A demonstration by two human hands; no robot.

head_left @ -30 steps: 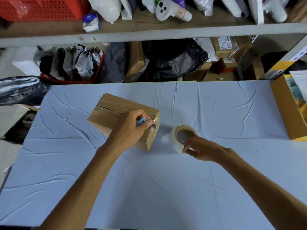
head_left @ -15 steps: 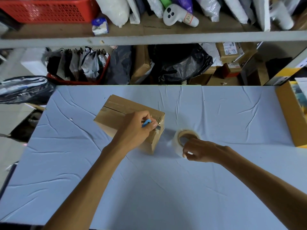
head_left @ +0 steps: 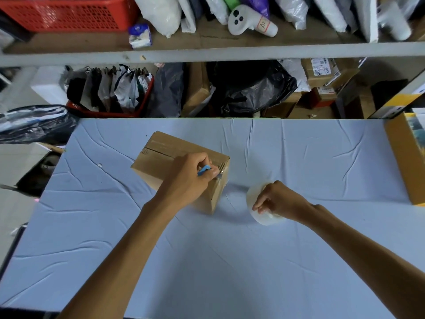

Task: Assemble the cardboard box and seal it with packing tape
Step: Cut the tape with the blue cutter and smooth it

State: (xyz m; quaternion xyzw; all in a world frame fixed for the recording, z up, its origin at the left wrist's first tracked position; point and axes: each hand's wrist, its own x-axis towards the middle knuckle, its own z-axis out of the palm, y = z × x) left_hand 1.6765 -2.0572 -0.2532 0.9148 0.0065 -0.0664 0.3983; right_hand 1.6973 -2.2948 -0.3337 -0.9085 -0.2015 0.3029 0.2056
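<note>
Gripping a blue cutter [head_left: 203, 170], your left hand [head_left: 189, 181] rests on the top right edge of the closed cardboard box [head_left: 170, 157], mid-table. Your right hand [head_left: 279, 200] clutches the tape roll [head_left: 264, 218] just beside it; wide blue cloth [head_left: 230, 261] stretches toward you.

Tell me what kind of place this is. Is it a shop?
Probably a packing or stock room, not a shop floor. A shelf holds plastic-wrapped goods, labelled parcels sit beneath it, and a cardboard box and a tape roll are out on the table.
</note>
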